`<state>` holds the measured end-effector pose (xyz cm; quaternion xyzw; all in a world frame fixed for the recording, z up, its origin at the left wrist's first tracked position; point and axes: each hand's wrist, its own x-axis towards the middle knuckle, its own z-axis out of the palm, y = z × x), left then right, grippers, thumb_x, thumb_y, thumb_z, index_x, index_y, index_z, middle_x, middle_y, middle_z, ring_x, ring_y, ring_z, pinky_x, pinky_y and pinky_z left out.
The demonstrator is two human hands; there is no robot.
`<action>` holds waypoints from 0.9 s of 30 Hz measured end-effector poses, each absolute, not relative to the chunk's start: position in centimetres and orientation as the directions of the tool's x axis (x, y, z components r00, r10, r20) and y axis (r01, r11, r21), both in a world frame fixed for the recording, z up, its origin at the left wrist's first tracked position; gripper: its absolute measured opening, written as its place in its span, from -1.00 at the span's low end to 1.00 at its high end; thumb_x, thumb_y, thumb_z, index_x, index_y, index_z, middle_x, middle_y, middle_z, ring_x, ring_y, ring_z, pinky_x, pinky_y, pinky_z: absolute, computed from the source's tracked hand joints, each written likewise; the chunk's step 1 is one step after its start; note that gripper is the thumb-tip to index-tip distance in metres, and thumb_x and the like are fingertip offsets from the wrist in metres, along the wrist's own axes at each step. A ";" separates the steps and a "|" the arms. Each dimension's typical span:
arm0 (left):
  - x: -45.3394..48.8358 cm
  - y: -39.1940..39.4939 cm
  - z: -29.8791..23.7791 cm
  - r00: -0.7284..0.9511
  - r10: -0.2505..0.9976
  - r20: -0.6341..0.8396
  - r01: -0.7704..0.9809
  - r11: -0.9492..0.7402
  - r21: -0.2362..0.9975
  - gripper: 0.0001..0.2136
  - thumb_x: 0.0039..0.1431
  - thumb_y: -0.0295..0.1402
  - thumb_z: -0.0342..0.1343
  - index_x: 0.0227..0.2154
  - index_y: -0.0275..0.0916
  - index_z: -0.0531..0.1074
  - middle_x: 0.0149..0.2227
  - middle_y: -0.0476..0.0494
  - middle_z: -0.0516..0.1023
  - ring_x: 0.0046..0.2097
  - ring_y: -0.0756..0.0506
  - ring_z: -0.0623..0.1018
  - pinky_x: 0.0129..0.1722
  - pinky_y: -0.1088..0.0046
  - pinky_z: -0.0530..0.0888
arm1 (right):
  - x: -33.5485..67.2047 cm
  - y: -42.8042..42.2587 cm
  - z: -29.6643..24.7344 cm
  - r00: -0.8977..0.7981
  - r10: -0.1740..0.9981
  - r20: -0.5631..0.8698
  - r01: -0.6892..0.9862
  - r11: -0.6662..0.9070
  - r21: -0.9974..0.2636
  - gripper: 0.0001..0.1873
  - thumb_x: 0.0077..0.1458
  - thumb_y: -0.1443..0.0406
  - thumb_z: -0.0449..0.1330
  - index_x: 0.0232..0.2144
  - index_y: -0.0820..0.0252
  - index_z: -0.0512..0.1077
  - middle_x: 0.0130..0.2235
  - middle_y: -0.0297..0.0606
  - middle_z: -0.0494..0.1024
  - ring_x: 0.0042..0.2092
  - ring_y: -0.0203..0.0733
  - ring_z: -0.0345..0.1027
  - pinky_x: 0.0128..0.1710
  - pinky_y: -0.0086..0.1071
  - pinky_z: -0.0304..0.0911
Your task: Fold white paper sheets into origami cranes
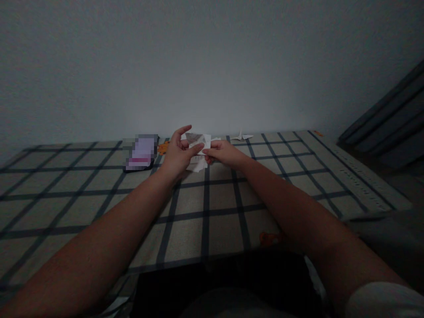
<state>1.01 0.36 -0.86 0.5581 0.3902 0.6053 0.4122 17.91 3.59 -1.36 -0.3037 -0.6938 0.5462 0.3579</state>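
Mid-fold here, both my left hand [177, 154] and right hand [221, 153] have a pinching grip on the paper [198, 142] over the bed [298, 176], so I reckon the next crease needs lined-up edges.

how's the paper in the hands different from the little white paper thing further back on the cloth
The held paper is pinched between the left hand and right hand; the folded paper figure lies untouched on the checked cloth. The held paper looks larger and flatter; the figure is small, with pointed tips. Both are white.

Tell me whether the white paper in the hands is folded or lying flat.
Folded. The white paper shows angled creases and layered flaps, pinched between left hand and right hand, lifted above the checked cloth.
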 end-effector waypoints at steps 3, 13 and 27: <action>0.8 0.5 -0.8 -0.039 0.940 0.340 -0.080 -0.342 0.936 -0.30 -0.09 -0.34 0.39 0.14 -0.15 0.23 -0.33 -0.02 0.62 -0.37 -0.06 0.63 -0.39 0.48 0.55 | 18.1 3.6 -1.3 -0.582 0.796 0.165 0.010 0.210 -0.978 -0.82 0.14 0.33 0.21 -0.50 0.27 0.41 -0.49 -0.34 0.50 -0.44 -0.39 0.37 -0.34 -0.48 0.31; 0.5 0.8 -0.6 0.023 0.971 0.240 -0.070 -0.237 0.969 -0.26 -0.17 -0.42 0.41 0.14 -0.20 0.27 -0.37 -0.01 0.62 -0.43 -0.04 0.61 -0.40 0.45 0.57 | 18.5 4.7 -1.7 -0.495 0.858 0.139 -0.127 0.086 -0.988 -0.87 0.21 0.24 0.17 -0.29 0.19 0.40 -0.46 -0.34 0.51 -0.46 -0.32 0.41 -0.40 -0.45 0.36; 0.6 0.6 -0.9 0.009 0.948 0.318 -0.007 -0.318 0.948 -0.47 0.03 -0.31 0.32 0.09 -0.24 0.39 -0.36 -0.05 0.62 -0.37 -0.03 0.60 -0.29 0.41 0.58 | 18.7 4.6 -1.6 -0.377 0.882 0.281 -0.166 0.234 -0.958 -0.72 0.08 0.30 0.30 -0.14 0.13 0.37 -0.44 -0.44 0.50 -0.39 -0.34 0.40 -0.35 -0.47 0.33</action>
